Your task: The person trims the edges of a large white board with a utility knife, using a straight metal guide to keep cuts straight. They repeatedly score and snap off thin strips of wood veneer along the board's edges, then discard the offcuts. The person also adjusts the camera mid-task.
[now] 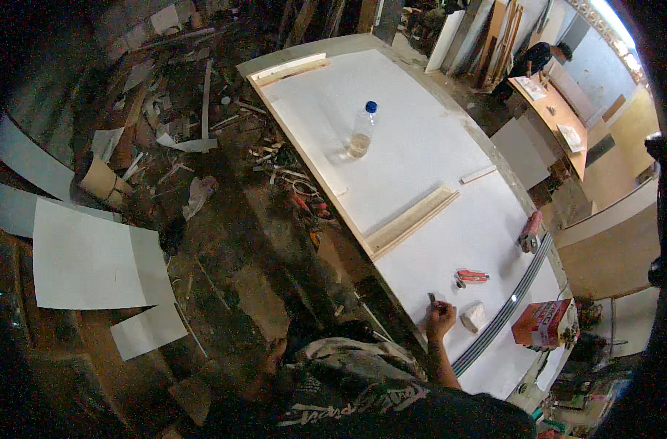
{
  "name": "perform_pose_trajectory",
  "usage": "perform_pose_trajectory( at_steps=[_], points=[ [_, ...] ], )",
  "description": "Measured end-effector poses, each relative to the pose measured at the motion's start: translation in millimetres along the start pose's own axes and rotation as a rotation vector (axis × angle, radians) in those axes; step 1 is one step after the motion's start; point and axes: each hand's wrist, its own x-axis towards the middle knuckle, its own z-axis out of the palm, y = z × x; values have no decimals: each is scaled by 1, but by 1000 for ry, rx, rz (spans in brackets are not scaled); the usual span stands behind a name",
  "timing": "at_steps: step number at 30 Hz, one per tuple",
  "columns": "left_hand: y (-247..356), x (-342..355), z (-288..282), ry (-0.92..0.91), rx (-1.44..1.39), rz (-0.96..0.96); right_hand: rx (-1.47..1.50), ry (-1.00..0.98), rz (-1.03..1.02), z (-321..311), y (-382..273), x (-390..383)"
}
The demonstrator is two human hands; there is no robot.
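Observation:
My right hand (441, 316) is over the near left part of a white panel (392, 197) lying on a long bench. Its fingers are closed, and a small dark tip pokes out of them; what it belongs to is too small to name. Just right of that hand sits a whitish block-like lump (474, 317). A red cutter-like hand tool (471, 278) lies a little farther off. My left hand (275, 355) hangs low beside my body, off the bench, in deep shade, with its fingers not clear.
Grey strips (505, 311) run along the panel's right side, beside a red box (542, 324) and a red-handled tool (529, 233). A wooden strip (414, 219) crosses the panel; beyond stands a blue-capped bottle (362, 132). Scraps litter the floor at left. A person (542, 58) bends over another table.

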Motion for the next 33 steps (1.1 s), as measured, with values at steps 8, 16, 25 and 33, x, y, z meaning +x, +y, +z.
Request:
perform_pose_trajectory(
  at_steps=[8,16,25,33],
  points=[
    [79,14,-59,63,-138,159,-243,122,-245,132,-64,76],
    [58,-4,-130,189,-206,-30,-280,-430,-457,338,-141,109],
    [145,16,-139,215,-220,-123,-292,-512,-189,465,-143,153],
    [304,55,-167,187,28,65,-324,-490,-303,535,-163,173]
  ],
)
